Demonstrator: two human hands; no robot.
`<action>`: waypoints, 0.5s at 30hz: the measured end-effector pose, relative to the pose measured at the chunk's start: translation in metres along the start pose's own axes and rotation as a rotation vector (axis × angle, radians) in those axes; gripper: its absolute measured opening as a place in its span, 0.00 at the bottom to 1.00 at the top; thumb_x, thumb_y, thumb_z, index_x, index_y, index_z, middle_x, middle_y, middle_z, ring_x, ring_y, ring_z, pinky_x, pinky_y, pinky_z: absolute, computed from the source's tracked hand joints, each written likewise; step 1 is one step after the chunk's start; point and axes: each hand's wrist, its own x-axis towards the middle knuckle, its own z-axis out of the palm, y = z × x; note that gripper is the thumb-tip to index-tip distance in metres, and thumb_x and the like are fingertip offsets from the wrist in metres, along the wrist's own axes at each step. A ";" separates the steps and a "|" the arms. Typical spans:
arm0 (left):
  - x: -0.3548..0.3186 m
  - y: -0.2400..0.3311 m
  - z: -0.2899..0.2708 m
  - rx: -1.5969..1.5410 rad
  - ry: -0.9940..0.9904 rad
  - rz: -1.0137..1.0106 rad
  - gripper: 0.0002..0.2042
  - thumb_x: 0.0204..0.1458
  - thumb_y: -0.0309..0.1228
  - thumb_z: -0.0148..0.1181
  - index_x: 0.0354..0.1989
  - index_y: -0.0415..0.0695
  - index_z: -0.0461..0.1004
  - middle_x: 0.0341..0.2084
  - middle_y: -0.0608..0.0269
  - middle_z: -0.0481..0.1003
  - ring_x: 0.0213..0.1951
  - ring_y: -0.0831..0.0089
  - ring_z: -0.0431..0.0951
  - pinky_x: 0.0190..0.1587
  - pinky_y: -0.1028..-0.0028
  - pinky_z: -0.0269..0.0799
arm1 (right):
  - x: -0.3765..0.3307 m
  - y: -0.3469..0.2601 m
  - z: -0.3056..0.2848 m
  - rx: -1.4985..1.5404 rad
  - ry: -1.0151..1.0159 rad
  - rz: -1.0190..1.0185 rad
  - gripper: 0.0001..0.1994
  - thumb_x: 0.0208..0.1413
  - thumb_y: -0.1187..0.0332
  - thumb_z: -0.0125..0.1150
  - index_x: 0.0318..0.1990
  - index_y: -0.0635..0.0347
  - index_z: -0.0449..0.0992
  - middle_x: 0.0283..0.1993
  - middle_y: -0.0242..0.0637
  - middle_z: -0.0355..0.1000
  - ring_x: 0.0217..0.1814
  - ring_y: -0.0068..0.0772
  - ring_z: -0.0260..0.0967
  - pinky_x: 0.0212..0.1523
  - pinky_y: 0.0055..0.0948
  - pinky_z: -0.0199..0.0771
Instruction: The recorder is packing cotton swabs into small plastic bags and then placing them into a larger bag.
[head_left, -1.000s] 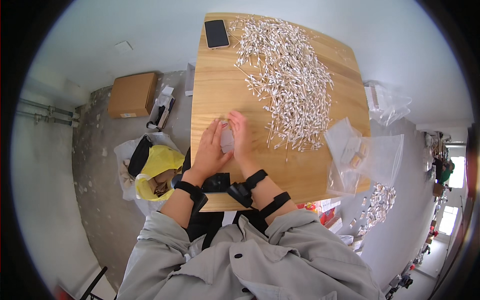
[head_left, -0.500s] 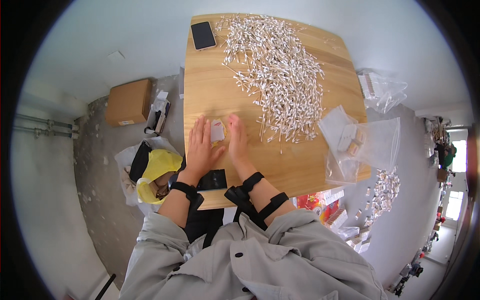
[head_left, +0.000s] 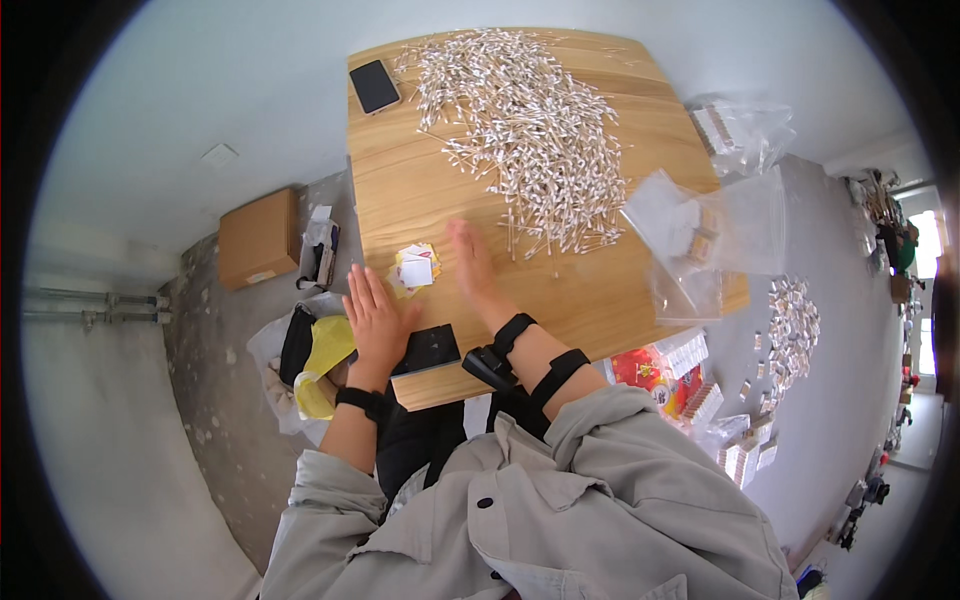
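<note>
A small loose stack of white and yellow paper cards [head_left: 416, 270] lies on the wooden table [head_left: 400, 190], between my two hands. Fingers outstretched, my left hand [head_left: 376, 322] is at the table's left edge, below the cards and apart from them. My right hand [head_left: 473, 268] stands on its side just right of the stack, fingers straight, with nothing visible in it. Beyond it spreads a big heap of cotton swabs [head_left: 540, 140], white-tipped with pale sticks. By my left wrist, a flat black object [head_left: 430, 348] rests at the table's near edge.
A phone [head_left: 374, 87] lies at the far left corner. Clear plastic bags [head_left: 660, 215] with small packs overhang the right edge. On the floor are a cardboard box [head_left: 258, 240], a bag with yellow plastic [head_left: 330, 350], a red carton [head_left: 640, 370] and scattered small packs [head_left: 793, 330].
My left hand has drawn back toward me and left, away from the cards, uncovering them. My right hand stays beside them. The whole view has shifted and turned slightly.
</note>
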 end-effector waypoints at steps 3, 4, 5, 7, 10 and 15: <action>-0.013 0.013 0.003 0.047 -0.133 -0.082 0.50 0.45 0.58 0.57 0.66 0.32 0.42 0.67 0.42 0.39 0.69 0.54 0.37 0.67 0.52 0.36 | 0.006 -0.008 0.010 -0.157 0.005 -0.097 0.20 0.65 0.58 0.40 0.52 0.66 0.66 0.48 0.48 0.65 0.50 0.44 0.62 0.54 0.35 0.62; -0.015 0.017 0.006 0.059 -0.139 -0.082 0.50 0.45 0.58 0.56 0.66 0.31 0.42 0.67 0.42 0.38 0.69 0.54 0.37 0.67 0.53 0.34 | 0.005 -0.010 0.016 -0.151 -0.010 -0.099 0.20 0.65 0.58 0.40 0.52 0.66 0.66 0.48 0.48 0.65 0.50 0.44 0.62 0.54 0.35 0.62; -0.014 0.018 0.012 0.049 -0.116 -0.091 0.51 0.44 0.59 0.56 0.65 0.30 0.43 0.68 0.43 0.39 0.69 0.54 0.37 0.67 0.54 0.33 | 0.003 -0.011 0.022 -0.193 -0.060 -0.120 0.20 0.65 0.58 0.39 0.52 0.66 0.66 0.48 0.49 0.65 0.51 0.46 0.62 0.54 0.36 0.62; -0.009 0.026 0.015 0.054 -0.122 -0.081 0.51 0.44 0.58 0.57 0.65 0.30 0.43 0.67 0.42 0.39 0.69 0.53 0.37 0.67 0.54 0.34 | -0.002 -0.013 0.029 -0.243 -0.120 -0.140 0.20 0.65 0.57 0.38 0.52 0.66 0.65 0.48 0.51 0.64 0.51 0.48 0.62 0.54 0.36 0.62; 0.000 0.031 0.016 0.072 -0.093 -0.041 0.50 0.43 0.55 0.59 0.64 0.29 0.45 0.67 0.40 0.40 0.69 0.51 0.37 0.67 0.54 0.35 | -0.011 -0.012 0.039 -0.229 -0.216 -0.160 0.21 0.65 0.57 0.37 0.52 0.67 0.65 0.49 0.51 0.64 0.53 0.48 0.62 0.54 0.36 0.62; 0.003 0.022 0.016 -0.124 0.002 -0.043 0.48 0.41 0.48 0.65 0.62 0.26 0.46 0.66 0.39 0.43 0.68 0.48 0.42 0.66 0.54 0.41 | -0.004 0.007 0.028 0.163 -0.078 0.006 0.16 0.63 0.65 0.45 0.52 0.67 0.65 0.49 0.48 0.64 0.54 0.43 0.63 0.53 0.34 0.65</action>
